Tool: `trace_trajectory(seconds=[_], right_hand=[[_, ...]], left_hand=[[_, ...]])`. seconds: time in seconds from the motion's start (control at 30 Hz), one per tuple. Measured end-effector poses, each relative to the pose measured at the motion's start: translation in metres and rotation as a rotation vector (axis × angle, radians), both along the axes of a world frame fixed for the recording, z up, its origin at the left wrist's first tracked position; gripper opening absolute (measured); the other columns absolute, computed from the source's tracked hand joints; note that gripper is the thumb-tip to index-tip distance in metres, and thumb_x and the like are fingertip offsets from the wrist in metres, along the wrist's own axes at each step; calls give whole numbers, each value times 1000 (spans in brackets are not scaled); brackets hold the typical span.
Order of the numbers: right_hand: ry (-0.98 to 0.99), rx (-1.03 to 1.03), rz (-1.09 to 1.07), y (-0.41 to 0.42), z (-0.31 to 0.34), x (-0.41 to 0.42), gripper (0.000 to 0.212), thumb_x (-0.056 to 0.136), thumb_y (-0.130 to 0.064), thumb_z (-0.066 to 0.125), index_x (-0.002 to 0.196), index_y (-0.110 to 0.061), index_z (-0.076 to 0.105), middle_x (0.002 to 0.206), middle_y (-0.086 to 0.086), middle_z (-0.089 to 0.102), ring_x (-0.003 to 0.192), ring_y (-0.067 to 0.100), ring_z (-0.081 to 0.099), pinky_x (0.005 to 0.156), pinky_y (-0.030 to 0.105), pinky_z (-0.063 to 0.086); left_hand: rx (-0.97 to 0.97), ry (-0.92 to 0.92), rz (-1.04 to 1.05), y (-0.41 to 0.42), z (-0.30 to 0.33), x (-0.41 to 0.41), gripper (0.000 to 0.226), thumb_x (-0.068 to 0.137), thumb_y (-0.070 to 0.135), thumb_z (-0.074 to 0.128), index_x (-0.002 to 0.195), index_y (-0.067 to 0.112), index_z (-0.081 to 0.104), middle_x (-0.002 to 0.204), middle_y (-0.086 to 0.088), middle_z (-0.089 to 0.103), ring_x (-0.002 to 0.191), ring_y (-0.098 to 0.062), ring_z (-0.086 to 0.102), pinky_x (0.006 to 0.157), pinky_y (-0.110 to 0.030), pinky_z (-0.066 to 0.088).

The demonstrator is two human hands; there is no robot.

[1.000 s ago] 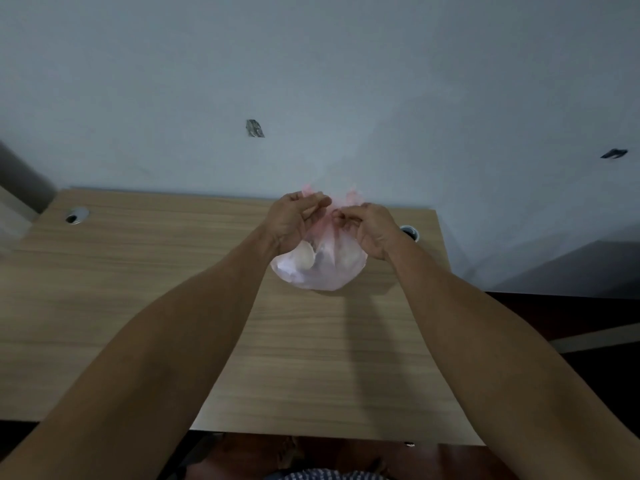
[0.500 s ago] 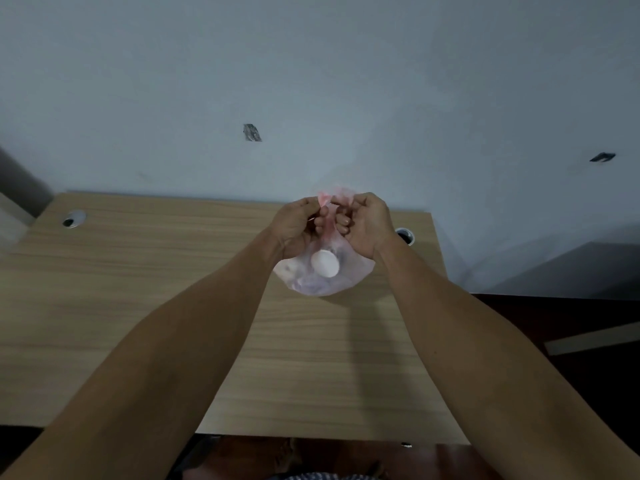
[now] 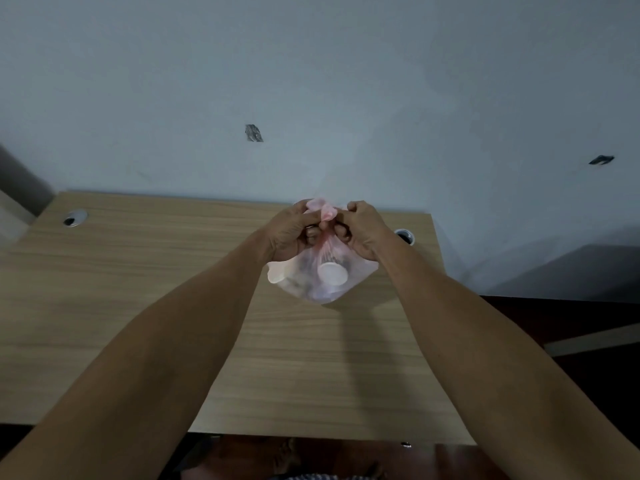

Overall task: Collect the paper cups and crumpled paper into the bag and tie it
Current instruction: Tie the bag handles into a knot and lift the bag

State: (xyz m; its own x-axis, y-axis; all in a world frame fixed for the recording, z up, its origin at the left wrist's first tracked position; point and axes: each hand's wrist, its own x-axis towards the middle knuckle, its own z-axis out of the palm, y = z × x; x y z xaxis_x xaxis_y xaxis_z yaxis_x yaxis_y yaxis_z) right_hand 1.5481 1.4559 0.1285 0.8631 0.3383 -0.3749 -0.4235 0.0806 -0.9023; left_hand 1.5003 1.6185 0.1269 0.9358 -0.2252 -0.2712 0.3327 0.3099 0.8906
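A thin pink plastic bag (image 3: 360,268) hangs above the far right part of the wooden table (image 3: 138,306). Through its skin I make out a white paper cup (image 3: 333,273) seen bottom-on and a second cup (image 3: 276,273) bulging at the left side. Crumpled paper inside is only a grey blur. My left hand (image 3: 289,233) and my right hand (image 3: 363,230) both pinch the gathered, twisted top of the bag, whose pink ends (image 3: 323,208) stick up between them.
Two round cable holes sit in the table, one at the far left (image 3: 74,217) and one at the far right (image 3: 404,235) just behind my right hand. A pale wall rises directly behind the table. Dark floor lies to the right.
My hands have closed in on the bag's neck and twisted it tighter. The bag has turned, so one cup's bottom now faces me, and it hangs a little lower.
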Motion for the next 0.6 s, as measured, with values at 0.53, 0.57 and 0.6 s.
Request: trace_trajectory(seconds=[0.53,0.57,0.6], right_hand=[[-192,-67,66,4,8,-10,11,102,-13,57,99,-14,46,75,20,58,49,18,39,47,28,26],[-205,-91,54,2,8,-9,10,104,-14,54,99,-14,45,73,20,56,46,18,38,45,28,26],[-208,-114,42,1,9,-8,8,105,-16,51,99,-14,45,70,19,55,44,17,37,43,26,26]], left_hand=[[291,87,369,-2,0,15,25,91,16,74,70,5,69,63,-10,64,55,-17,54,50,-25,44],[279,75,327,-1,2,15,25,91,18,75,71,4,69,66,-11,65,58,-18,56,53,-26,46],[266,55,262,1,4,14,25,90,20,76,74,2,70,70,-13,66,62,-19,59,56,-27,48]])
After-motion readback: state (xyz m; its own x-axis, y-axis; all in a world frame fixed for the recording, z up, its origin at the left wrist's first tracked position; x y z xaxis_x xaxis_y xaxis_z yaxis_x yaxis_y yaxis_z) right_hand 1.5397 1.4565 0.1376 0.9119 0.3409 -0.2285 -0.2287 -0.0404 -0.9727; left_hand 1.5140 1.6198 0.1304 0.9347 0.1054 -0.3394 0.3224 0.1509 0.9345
